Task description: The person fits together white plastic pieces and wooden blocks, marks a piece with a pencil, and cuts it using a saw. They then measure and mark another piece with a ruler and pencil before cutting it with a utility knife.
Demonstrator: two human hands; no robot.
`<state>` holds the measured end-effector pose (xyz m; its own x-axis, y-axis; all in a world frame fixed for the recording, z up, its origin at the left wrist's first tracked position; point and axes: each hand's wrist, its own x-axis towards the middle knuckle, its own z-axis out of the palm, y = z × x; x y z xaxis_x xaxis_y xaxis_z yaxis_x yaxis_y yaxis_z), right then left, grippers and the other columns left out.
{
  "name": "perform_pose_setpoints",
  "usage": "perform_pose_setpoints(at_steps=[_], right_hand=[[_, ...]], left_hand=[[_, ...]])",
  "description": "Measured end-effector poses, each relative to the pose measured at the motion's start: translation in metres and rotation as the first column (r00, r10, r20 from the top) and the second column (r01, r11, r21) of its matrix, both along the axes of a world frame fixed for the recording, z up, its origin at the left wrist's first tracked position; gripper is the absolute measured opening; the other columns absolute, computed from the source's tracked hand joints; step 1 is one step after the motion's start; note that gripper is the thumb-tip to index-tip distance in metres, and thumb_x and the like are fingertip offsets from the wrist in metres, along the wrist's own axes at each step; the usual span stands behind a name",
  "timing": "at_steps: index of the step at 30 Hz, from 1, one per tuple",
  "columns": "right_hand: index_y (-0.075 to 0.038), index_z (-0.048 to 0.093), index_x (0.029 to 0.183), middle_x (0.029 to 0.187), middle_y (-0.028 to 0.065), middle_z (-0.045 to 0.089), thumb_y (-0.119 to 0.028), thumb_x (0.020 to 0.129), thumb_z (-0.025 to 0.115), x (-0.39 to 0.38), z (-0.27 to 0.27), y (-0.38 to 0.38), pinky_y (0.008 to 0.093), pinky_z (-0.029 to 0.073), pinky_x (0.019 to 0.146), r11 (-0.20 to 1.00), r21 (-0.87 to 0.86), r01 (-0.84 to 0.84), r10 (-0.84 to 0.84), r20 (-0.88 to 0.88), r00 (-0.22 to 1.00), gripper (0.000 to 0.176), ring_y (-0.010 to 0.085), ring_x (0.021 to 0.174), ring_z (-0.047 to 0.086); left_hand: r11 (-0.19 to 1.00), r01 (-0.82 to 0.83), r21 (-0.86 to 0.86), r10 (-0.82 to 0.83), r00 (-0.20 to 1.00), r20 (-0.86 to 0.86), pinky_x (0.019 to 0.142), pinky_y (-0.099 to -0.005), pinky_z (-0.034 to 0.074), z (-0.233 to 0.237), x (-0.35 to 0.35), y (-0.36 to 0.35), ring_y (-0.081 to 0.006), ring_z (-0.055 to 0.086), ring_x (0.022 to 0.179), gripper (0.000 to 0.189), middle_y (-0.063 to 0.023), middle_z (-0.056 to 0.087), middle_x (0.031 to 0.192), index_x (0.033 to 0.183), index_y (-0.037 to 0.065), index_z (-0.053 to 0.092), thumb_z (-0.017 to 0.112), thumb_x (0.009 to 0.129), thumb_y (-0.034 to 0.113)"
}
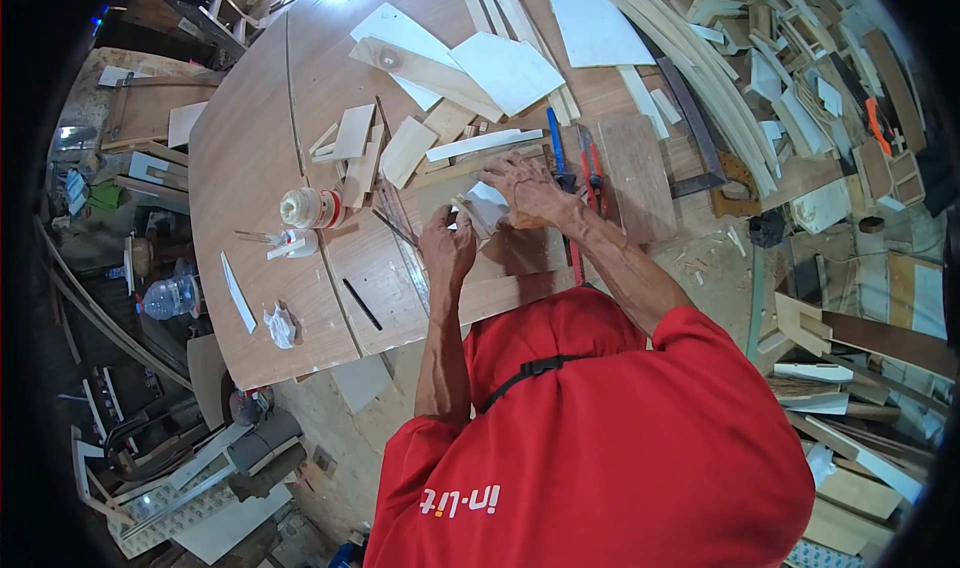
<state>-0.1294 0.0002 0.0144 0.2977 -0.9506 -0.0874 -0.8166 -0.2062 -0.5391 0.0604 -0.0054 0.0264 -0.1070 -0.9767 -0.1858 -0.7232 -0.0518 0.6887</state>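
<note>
Between my two hands is a small wooden piece (487, 203) with a white face, tilted up from a board on the table. My left hand (447, 243) pinches its near left edge with thumb and fingers. Over its right side my right hand (527, 190) is bent, fingers at the far edge and thumb close to the near one; part of the piece is hidden under it. A narrow white strip of wood (486, 145) lies just beyond. To the right of my right hand are a blue-handled tool (555, 138) and a red-handled tool (595, 178).
Wood offcuts (405, 153) and white panels (508, 71) cover the table's far side. On the left stand a jar (312, 208) and a small white container (293, 244), near a crumpled white tissue (281, 325) and a dark thin stick (362, 304). A brown board (637, 178) lies right.
</note>
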Motion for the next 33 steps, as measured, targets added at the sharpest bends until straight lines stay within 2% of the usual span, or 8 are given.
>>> perform_pose_setpoints(at_steps=[3,7,9,13,15,17,23,33], right_hand=[[-0.012,0.052,0.126,0.129,0.0132,0.048,-0.025,0.062,0.082,0.008,-0.011,0.008,0.0505,0.043,0.1,0.992,-0.093,0.089,-0.088,0.014,0.996,0.072,0.0369,0.124,0.044],[-0.01,0.054,0.127,0.13,0.0137,0.047,-0.029,0.063,0.083,0.013,-0.016,0.014,0.0495,0.044,0.099,0.992,0.009,0.123,-0.123,0.034,0.992,0.074,0.0391,0.123,0.045],[-0.01,0.054,0.126,0.127,0.0133,0.047,-0.03,0.062,0.083,0.017,-0.019,0.017,0.049,0.045,0.097,0.981,-0.078,0.179,-0.177,0.024,0.984,0.073,0.0381,0.121,0.046],[-0.01,0.054,0.125,0.128,0.0136,0.046,-0.028,0.062,0.082,0.014,-0.016,0.021,0.0494,0.044,0.098,0.988,-0.025,0.15,-0.148,0.052,0.988,0.071,0.037,0.121,0.046],[-0.01,0.058,0.116,0.123,0.0134,0.047,-0.021,0.062,0.081,0.014,-0.016,0.025,0.0493,0.046,0.096,0.978,-0.122,0.168,-0.159,0.08,0.984,0.06,0.0361,0.121,0.044],[-0.011,0.058,0.117,0.124,0.0133,0.047,-0.021,0.062,0.081,0.013,-0.015,0.024,0.049,0.046,0.096,0.981,-0.114,0.159,-0.151,0.07,0.986,0.061,0.0361,0.121,0.044],[-0.012,0.058,0.119,0.124,0.0128,0.048,-0.021,0.061,0.082,0.012,-0.02,0.023,0.0475,0.046,0.096,0.979,-0.139,0.147,-0.14,0.06,0.988,0.063,0.0353,0.12,0.045],[-0.013,0.058,0.12,0.124,0.0106,0.049,-0.023,0.059,0.084,0.012,-0.015,0.025,0.0472,0.046,0.095,0.97,-0.181,0.164,-0.156,0.056,0.986,0.067,0.0343,0.119,0.045]], left_hand=[[0.999,0.034,-0.001,-0.034,0.998,0.052,0.074,-0.0418,0.052,0.01,-0.002,0.002,-0.0383,0.068,0.083,0.026,-0.0226,0.069,0.09,0.097,-0.002,0.067,0.059,0.086,0.021],[0.998,0.045,-0.039,-0.042,0.996,0.077,0.074,-0.0419,0.052,0.013,-0.005,0.003,-0.0391,0.068,0.083,0.028,-0.0226,0.069,0.09,0.095,-0.002,0.067,0.058,0.087,0.023],[0.996,0.068,-0.058,-0.062,0.992,0.109,0.074,-0.0419,0.052,0.012,-0.003,0.002,-0.0395,0.067,0.084,0.029,-0.0226,0.069,0.091,0.095,-0.003,0.067,0.058,0.087,0.024],[0.995,0.101,-0.008,-0.1,0.987,0.124,0.071,-0.0423,0.05,0.016,-0.002,0.001,-0.0399,0.066,0.079,0.031,-0.025,0.067,0.085,0.093,-0.003,0.067,0.055,0.089,0.025],[0.994,0.109,0.016,-0.11,0.985,0.136,0.069,-0.0425,0.049,0.018,-0.003,0.001,-0.0398,0.066,0.076,0.03,-0.026,0.066,0.082,0.093,-0.002,0.067,0.055,0.089,0.025],[0.997,0.068,0.041,-0.072,0.992,0.105,0.064,-0.0427,0.047,0.018,-0.004,0.001,-0.0385,0.064,0.069,0.028,-0.0273,0.064,0.077,0.094,0.0,0.068,0.055,0.089,0.024],[0.999,0.05,0.02,-0.051,0.996,0.076,0.062,-0.0423,0.047,0.019,-0.006,0.002,-0.0373,0.063,0.064,0.028,-0.0274,0.063,0.074,0.093,0.001,0.068,0.054,0.089,0.024],[0.996,-0.042,0.079,0.036,0.997,0.069,0.068,-0.0442,0.05,-0.002,0.0,-0.004,-0.0408,0.066,0.074,0.029,-0.025,0.066,0.078,0.094,0.006,0.071,0.053,0.089,0.028]])
